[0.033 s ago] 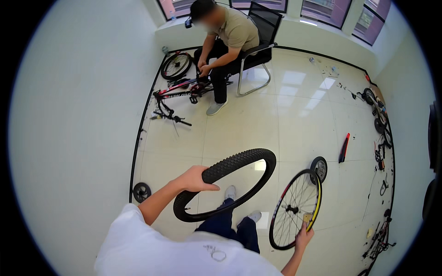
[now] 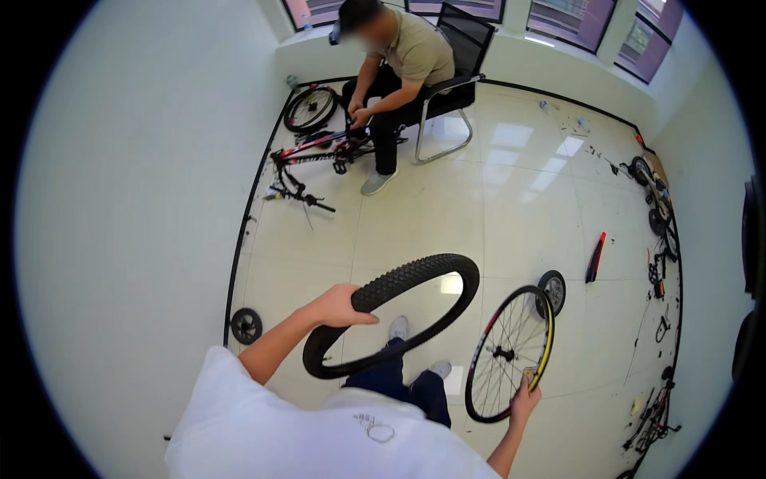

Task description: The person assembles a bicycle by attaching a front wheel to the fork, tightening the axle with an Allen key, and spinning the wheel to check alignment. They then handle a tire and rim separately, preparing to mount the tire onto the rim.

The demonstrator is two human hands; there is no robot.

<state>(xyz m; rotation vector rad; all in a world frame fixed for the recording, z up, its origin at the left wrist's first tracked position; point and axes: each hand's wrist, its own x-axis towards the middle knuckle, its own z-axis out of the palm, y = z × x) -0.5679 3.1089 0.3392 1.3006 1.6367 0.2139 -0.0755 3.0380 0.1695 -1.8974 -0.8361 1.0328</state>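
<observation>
My left hand (image 2: 339, 306) is closed round the upper left side of a black knobbly bicycle tyre (image 2: 421, 271), held tilted above the floor. Through its opening show my trousers and shoes. On the right, my right hand (image 2: 524, 401) grips the lower right rim of a spoked bicycle wheel (image 2: 503, 353), black with red, white and yellow markings. A small yellowish patch shows at the fingertips; whether it is a separate thing I cannot tell. Tyre and wheel are apart from each other.
A small wheel (image 2: 551, 294) stands just behind the held one; a red-black mudguard-like piece (image 2: 596, 257) lies farther right. Another small wheel (image 2: 246, 326) is at left. Ahead, a person (image 2: 411, 60) sits on a chair (image 2: 459, 88) over a bicycle frame (image 2: 311, 156). Bike parts (image 2: 658, 415) line the right wall.
My right hand and the spoked wheel have moved slightly up and away from me. The tyre in my left hand has hardly moved, and the view has shifted a little.
</observation>
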